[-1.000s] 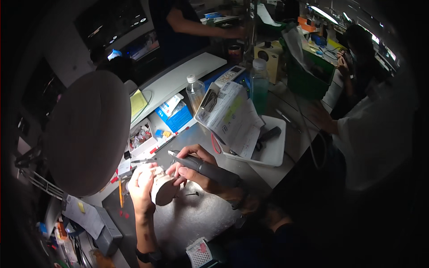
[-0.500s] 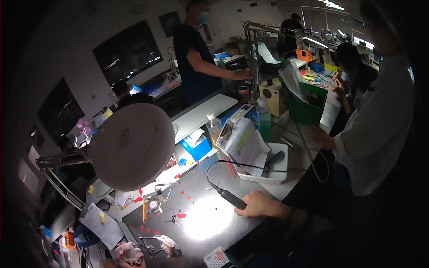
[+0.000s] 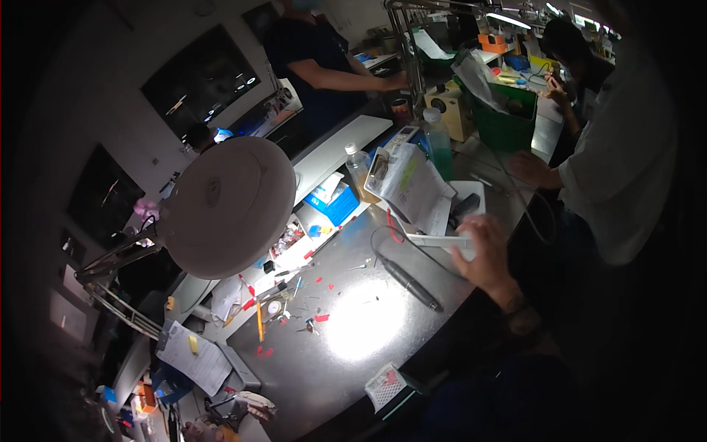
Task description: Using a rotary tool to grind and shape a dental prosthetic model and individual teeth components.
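At the lower left edge my left hand (image 3: 200, 430) is closed around a hinged dental articulator with plaster tooth casts (image 3: 254, 404); much of it lies in shadow. My right hand (image 3: 484, 256) is at the near right corner of a white plastic tray (image 3: 434, 240), thumb and bent fingers on either side of its rim. Inside the tray are papers (image 3: 421, 193) and a dark object (image 3: 467, 206). A black pen-shaped handpiece (image 3: 412, 284) with a cord lies on the metal worktop (image 3: 302, 379), to the left of my right hand.
A large round lamp (image 3: 227, 208) hangs over the left side. Small red scraps, burs and a yellow pencil (image 3: 260, 322) litter the worktop. Bottles (image 3: 437, 147) and a green bin (image 3: 508, 121) stand behind the tray. A person's hand (image 3: 532, 169) is close on the right.
My right hand has let go of the handpiece, now lying on the worktop, and moved up and right to the tray. The view has shifted; the articulator now sits lower in it.
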The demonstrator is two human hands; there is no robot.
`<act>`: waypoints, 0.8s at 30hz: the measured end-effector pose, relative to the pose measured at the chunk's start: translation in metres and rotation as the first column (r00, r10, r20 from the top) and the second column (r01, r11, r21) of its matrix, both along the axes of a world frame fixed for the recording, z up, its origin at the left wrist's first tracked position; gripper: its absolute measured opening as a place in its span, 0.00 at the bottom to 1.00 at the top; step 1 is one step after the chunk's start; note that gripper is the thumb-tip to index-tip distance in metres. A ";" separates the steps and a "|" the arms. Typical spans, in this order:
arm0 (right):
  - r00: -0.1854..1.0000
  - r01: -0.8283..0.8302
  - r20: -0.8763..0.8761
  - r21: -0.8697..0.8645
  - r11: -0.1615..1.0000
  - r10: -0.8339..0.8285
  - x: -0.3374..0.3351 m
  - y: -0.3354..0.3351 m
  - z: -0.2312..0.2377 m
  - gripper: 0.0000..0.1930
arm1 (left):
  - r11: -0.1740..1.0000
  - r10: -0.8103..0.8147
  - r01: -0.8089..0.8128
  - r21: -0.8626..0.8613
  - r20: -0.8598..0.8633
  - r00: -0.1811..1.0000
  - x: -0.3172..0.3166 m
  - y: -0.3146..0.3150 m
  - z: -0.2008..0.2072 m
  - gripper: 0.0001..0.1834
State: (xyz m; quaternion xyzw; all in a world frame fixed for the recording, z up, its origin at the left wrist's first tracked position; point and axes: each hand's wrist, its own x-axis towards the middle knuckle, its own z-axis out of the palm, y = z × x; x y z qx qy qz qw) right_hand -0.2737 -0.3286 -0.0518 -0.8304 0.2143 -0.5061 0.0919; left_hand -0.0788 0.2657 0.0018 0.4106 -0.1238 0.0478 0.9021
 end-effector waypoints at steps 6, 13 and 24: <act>0.991 -0.130 0.019 0.247 0.960 0.130 -0.001 -0.024 -0.043 0.18 | 0.952 0.289 -0.299 0.063 0.129 0.949 -0.016 -0.011 0.056 0.16; 0.994 -0.020 0.111 0.156 0.988 0.002 -0.009 -0.042 -0.097 0.15 | 0.831 0.553 -0.548 -0.098 0.256 0.793 -0.007 -0.034 0.124 0.16; 0.987 -0.127 0.114 0.115 0.985 0.114 0.007 -0.027 -0.084 0.17 | -0.042 0.294 -0.899 0.435 0.866 0.405 0.046 0.014 0.169 0.11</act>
